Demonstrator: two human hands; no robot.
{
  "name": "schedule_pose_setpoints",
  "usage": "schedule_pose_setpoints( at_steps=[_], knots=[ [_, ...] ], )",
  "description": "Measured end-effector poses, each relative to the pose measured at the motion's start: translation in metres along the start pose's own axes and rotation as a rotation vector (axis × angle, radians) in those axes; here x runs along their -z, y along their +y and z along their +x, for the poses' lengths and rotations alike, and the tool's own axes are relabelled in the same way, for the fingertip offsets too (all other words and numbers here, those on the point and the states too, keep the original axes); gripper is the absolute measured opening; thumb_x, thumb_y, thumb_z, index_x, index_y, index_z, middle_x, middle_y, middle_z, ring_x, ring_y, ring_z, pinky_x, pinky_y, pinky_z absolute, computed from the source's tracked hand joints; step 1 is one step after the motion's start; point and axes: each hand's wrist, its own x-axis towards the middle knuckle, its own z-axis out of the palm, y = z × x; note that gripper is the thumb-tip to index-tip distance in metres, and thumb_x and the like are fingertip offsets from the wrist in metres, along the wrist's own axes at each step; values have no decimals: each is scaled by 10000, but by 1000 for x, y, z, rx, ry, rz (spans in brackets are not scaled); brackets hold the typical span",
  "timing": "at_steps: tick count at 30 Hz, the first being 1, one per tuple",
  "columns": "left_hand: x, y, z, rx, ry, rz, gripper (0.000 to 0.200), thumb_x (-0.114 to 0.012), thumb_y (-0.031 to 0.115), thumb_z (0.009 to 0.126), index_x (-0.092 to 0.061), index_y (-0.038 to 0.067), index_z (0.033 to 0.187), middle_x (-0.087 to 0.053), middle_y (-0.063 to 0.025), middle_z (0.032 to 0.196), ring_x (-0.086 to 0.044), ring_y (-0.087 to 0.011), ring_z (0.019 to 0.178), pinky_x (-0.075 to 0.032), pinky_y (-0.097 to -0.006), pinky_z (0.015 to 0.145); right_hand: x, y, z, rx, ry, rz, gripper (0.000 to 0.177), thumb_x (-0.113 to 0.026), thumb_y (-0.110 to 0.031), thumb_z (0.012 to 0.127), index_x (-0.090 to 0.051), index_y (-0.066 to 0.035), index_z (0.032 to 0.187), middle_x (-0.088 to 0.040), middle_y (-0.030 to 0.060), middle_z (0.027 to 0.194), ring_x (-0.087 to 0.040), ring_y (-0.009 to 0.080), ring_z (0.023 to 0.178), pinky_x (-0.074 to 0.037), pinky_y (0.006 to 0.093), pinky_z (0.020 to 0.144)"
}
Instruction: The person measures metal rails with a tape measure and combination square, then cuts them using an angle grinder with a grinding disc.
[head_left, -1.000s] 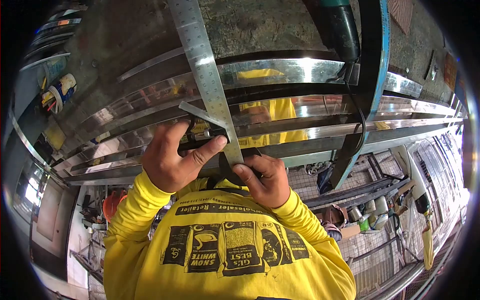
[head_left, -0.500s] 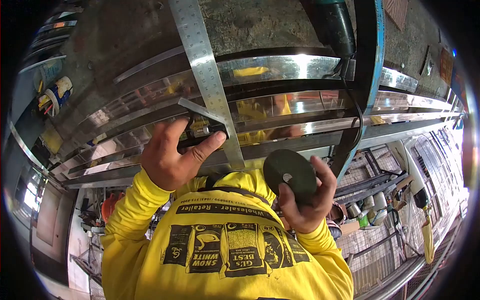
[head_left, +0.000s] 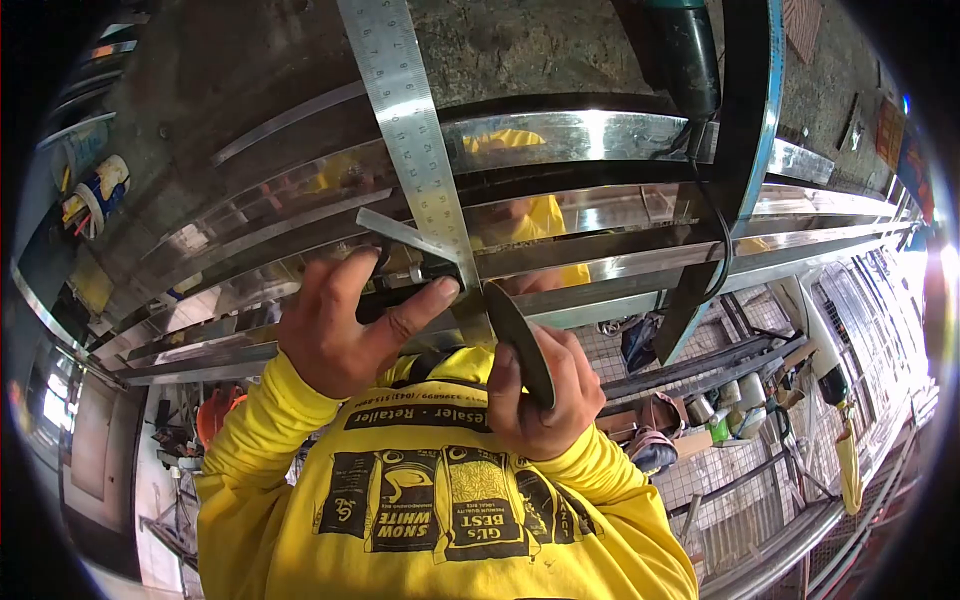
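My left hand (head_left: 345,325) is closed on the head (head_left: 405,235) of a combination square, thumb and fingers around its knob. From there the long steel rule (head_left: 415,140) runs away from me across several shiny metal bars (head_left: 570,215). In my right hand (head_left: 555,395) I grip a dark, thin cutting disc (head_left: 522,345), thumb on one face and fingers behind. The disc is turned nearly edge-on, its upper edge right at the side of the rule near the square's head.
A dark power tool (head_left: 690,60) with a black cord (head_left: 722,240) lies at the back right, beside a blue-edged metal bar (head_left: 765,110). A container of tools (head_left: 100,195) stands at far left. Paint cans and scrap (head_left: 740,410) sit low on the right.
My right hand has moved left toward the square and turned the disc from face-on to nearly edge-on, bringing it up to the rule. My left hand keeps its grip.
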Motion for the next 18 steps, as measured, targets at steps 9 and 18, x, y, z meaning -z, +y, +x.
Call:
schedule_pose_setpoints(
  at_steps=[9,18],
  knots=[
    [-2,-2,-1,-11,-2,9,520,-796,215,842,-720,410,1318,-529,-60,1178,-585,-231,918,-562,-320,729,11,-12,14,34,-139,-105,504,-776,-30,728,-660,74,1207,-644,124,836,-637,250,620,-529,334,554],
    [-3,-4,-1,-28,5,3,540,-776,188,834,-713,392,1331,-539,-69,1213,-577,-238,917,-556,-316,707,11,-16,21,44,-131,-114,432,-771,-32,763,-663,38,1176,-618,108,804,-621,256,585,-510,344,534]
  ],
)
